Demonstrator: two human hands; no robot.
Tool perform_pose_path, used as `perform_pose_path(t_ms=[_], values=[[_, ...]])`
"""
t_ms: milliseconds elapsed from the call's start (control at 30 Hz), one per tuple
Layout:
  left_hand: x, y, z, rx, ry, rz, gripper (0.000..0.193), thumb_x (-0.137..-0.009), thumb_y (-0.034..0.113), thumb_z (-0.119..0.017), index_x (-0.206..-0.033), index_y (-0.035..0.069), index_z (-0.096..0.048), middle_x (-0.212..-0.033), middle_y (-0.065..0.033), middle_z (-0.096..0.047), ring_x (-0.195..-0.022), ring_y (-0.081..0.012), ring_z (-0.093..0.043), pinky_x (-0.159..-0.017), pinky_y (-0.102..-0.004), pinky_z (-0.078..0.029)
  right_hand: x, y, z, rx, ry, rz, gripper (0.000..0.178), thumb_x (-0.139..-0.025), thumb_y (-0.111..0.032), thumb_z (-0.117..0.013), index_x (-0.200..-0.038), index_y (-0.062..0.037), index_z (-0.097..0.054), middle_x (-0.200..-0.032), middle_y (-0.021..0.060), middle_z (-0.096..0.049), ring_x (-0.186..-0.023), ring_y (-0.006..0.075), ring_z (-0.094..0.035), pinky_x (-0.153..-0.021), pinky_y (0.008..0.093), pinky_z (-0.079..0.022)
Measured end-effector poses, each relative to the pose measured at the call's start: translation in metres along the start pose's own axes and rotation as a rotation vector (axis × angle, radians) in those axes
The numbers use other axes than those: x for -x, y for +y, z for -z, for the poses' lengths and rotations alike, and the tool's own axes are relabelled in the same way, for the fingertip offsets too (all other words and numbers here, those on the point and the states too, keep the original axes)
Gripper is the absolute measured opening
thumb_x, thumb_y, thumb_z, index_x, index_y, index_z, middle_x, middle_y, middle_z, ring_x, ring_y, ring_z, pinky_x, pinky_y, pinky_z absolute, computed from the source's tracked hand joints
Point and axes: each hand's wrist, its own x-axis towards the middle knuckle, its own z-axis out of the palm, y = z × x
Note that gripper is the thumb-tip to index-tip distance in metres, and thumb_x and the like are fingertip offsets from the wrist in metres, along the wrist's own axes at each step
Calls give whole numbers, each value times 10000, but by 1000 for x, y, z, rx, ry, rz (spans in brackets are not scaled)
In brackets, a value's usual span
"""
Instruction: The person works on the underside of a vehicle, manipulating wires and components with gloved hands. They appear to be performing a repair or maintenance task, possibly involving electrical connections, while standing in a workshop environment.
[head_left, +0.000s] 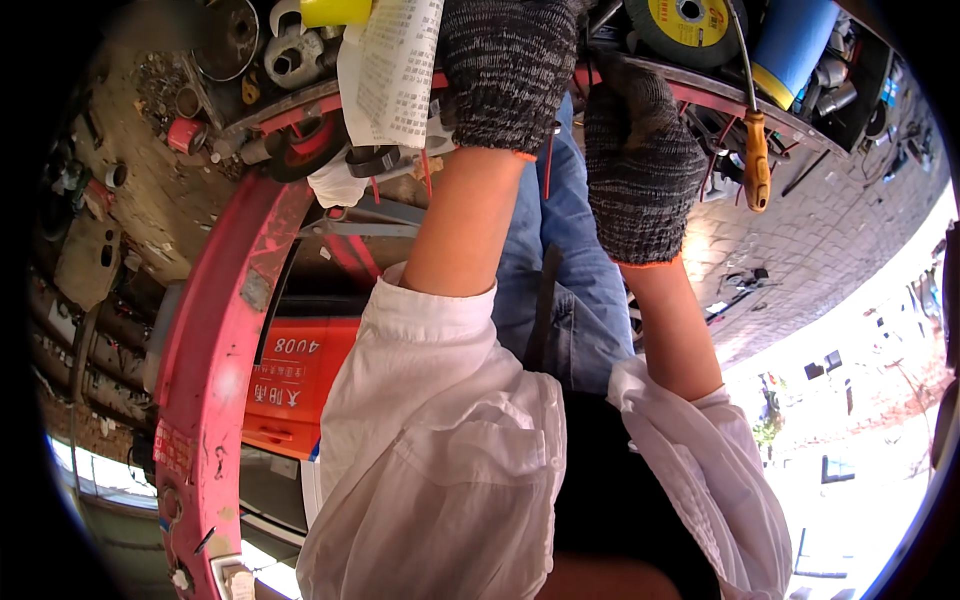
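Note:
Both my hands wear dark grey knitted gloves with orange cuffs. My left hand [512, 75] reaches over the front edge of a cluttered red-edged work surface; its fingers run out of the top of the picture, so what they touch is hidden. Beside it lies a creased sheet of printed paper [395, 75] that droops over the edge. My right hand [643, 165] is at the same edge, its fingers curled closed; whatever they grip cannot be made out. To its right, a screwdriver [757, 165] with an orange handle hangs over the edge, its shaft across a yellow-centred grinding disc [690, 20].
A blue cylinder [795, 45] with a yellow rim lies at the right of the surface. Metal parts [295, 58] crowd its left. A curved pink-red metal frame [215, 370] stands left, near an orange box [290, 385]. Paving [800, 230] extends to the right.

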Motion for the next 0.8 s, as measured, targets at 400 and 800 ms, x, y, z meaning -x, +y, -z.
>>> perform_pose_path(t_ms=[400,800], values=[[2,2,-1,-140,38,-2,181,-863,99,-766,-1003,-14,-756,-898,-122,-769,-805,-233,-713,-795,-355,-549,7,8,-12,-93,140,79,337,-946,-39,-676,-1278,-81,-711,-1152,144,-742,-1076,276,-723,-952,351,-548],[-1,0,6,-161,-81,-120,233,-891,91,-748,-1090,-28,-726,-975,-139,-755,-878,-226,-693,-861,-358,-538,16,5,-10,12,103,30,362,-928,0,-680,-1282,-72,-711,-1086,118,-751,-984,246,-736,-872,351,-568]])
